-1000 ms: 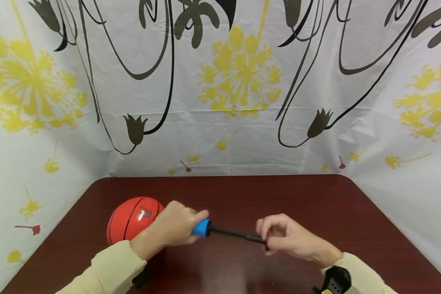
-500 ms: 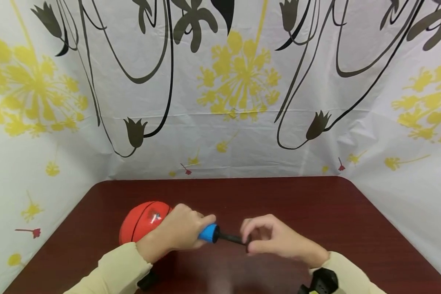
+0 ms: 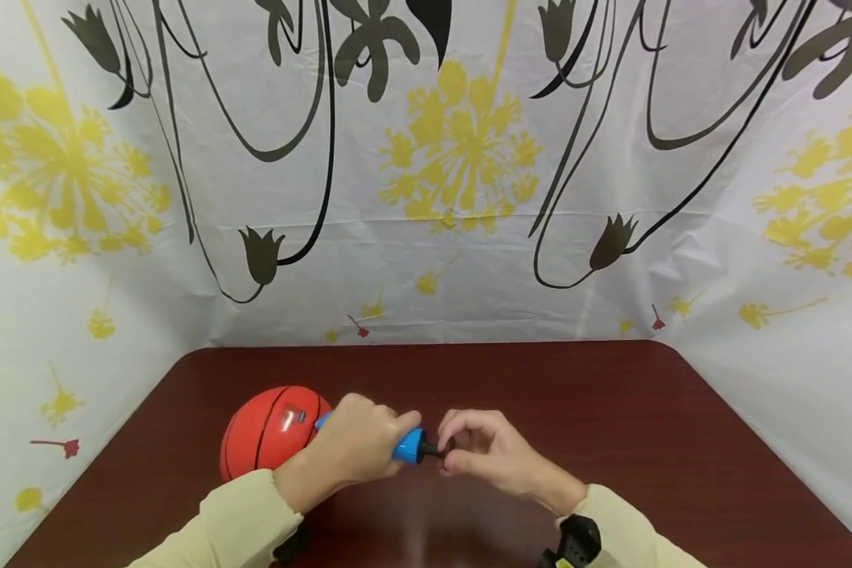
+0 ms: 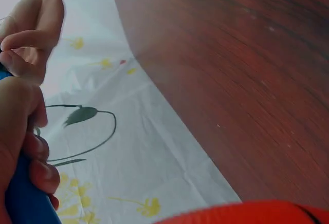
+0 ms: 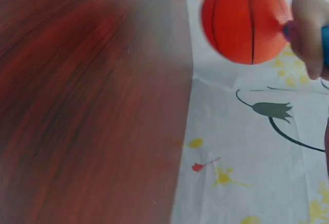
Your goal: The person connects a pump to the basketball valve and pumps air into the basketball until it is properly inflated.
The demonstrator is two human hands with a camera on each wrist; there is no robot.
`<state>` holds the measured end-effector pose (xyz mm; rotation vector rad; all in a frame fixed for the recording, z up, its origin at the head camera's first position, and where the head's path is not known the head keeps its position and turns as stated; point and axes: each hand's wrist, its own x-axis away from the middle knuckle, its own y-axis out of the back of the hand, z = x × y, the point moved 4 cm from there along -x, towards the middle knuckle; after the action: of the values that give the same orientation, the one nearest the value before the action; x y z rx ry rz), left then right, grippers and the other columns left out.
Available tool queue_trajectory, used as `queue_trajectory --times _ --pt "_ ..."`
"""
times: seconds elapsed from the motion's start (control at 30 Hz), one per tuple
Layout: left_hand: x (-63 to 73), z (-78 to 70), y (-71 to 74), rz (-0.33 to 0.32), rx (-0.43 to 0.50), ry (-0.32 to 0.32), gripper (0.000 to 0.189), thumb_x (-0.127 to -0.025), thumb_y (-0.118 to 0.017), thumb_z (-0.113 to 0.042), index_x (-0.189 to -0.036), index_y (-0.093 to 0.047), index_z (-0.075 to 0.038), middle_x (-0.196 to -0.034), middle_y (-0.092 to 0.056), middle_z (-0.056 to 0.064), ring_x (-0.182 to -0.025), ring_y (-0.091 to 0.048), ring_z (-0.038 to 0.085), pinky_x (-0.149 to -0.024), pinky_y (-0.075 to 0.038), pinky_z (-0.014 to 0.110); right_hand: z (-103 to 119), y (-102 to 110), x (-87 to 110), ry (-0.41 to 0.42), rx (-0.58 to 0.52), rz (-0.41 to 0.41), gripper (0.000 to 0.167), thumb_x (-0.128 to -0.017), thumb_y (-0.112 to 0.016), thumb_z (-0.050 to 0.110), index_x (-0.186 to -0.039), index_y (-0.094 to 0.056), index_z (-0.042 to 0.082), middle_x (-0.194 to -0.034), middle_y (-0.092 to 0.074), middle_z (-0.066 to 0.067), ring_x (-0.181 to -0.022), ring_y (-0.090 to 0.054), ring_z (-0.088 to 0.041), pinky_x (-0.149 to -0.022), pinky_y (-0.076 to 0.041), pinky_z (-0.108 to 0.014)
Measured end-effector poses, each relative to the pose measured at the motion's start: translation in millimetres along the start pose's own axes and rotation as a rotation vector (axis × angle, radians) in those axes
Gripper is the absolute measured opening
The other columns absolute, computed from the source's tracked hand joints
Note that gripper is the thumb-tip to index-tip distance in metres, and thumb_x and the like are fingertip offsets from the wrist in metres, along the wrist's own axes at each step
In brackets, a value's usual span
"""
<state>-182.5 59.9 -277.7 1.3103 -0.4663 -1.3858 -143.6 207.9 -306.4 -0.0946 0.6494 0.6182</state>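
My left hand [image 3: 358,438] grips the blue barrel of a hand air pump [image 3: 406,446], its fingers curled round it. The pump's blue end reaches a red ball [image 3: 266,434] with black basketball lines, to the left. My right hand [image 3: 493,454] holds the dark handle end of the pump's black rod between thumb and fingers, close to the barrel. In the left wrist view the barrel [image 4: 28,198] fills the lower left corner. The right wrist view shows the ball [image 5: 241,21] with the pump's tip at its side; whether a needle sits in it is hidden.
A dark red-brown wooden table [image 3: 575,386] lies under the hands. White cloth [image 3: 461,284] printed with yellow and grey flowers hangs round its back and sides. A dark device [image 3: 578,540] is strapped to the right wrist.
My right hand has moved left, pushing the black rod into the blue barrel, so much less rod shows. My left hand, with the pump, and the ball have shifted slightly right.
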Motion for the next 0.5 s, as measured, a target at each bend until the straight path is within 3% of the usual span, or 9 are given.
queue_trajectory --times 0.07,0.17,0.33,0.4,0.5 --pt "-0.3 -0.8 -2.4 0.001 0.024 -0.008 0.025 -0.067 -0.068 -0.031 -0.07 -0.047 -0.017 -0.044 -0.033 -0.009 -0.036 -0.024 0.005 -0.037 -0.02 0.018 3 0 0.3 -0.022 0.017 0.008 0.01 -0.083 -0.054 -0.004 -0.092 -0.051 -0.008 -0.09 -0.052 -0.009 -0.077 -0.056 -0.009 -0.063 -0.05 -0.03" --pt "3.1 2.8 -4.6 -0.004 0.048 -0.019 0.026 -0.067 -0.068 -0.032 -0.073 -0.048 -0.017 -0.045 -0.037 -0.01 -0.037 -0.027 0.005 -0.037 -0.021 0.018 11 5 7.4 -0.091 -0.046 0.025 0.012 -0.082 -0.053 -0.008 -0.094 -0.053 -0.005 -0.093 -0.053 -0.007 -0.079 -0.056 -0.01 -0.066 -0.049 -0.026" --pt "17.7 15.8 -3.6 -0.012 0.038 0.006 0.033 -0.062 -0.073 -0.032 -0.078 -0.049 -0.015 -0.049 -0.045 -0.009 -0.038 -0.034 0.005 -0.037 -0.025 0.018 24 19 32.0 -0.17 -0.315 0.046 0.018 -0.088 -0.043 -0.007 -0.1 -0.054 0.001 -0.1 -0.049 -0.004 -0.085 -0.055 -0.011 -0.069 -0.047 -0.022" --pt "20.5 18.1 -2.9 -0.015 0.018 0.014 0.034 -0.061 -0.073 -0.032 -0.079 -0.05 -0.014 -0.048 -0.045 -0.008 -0.038 -0.035 0.005 -0.037 -0.026 0.018 24 22 37.7 -0.177 -0.372 0.034 0.019 -0.089 -0.04 -0.005 -0.1 -0.054 0.003 -0.1 -0.048 -0.003 -0.086 -0.055 -0.011 -0.069 -0.045 -0.021" --pt "17.5 13.7 -0.7 -0.013 0.004 0.005 0.03 -0.063 -0.071 -0.03 -0.077 -0.05 -0.014 -0.045 -0.039 -0.009 -0.037 -0.031 0.004 -0.037 -0.024 0.018 17 18 31.6 -0.118 -0.322 0.023 0.012 -0.088 -0.044 -0.004 -0.096 -0.052 0.0 -0.095 -0.047 -0.002 -0.083 -0.054 -0.01 -0.066 -0.046 -0.02"
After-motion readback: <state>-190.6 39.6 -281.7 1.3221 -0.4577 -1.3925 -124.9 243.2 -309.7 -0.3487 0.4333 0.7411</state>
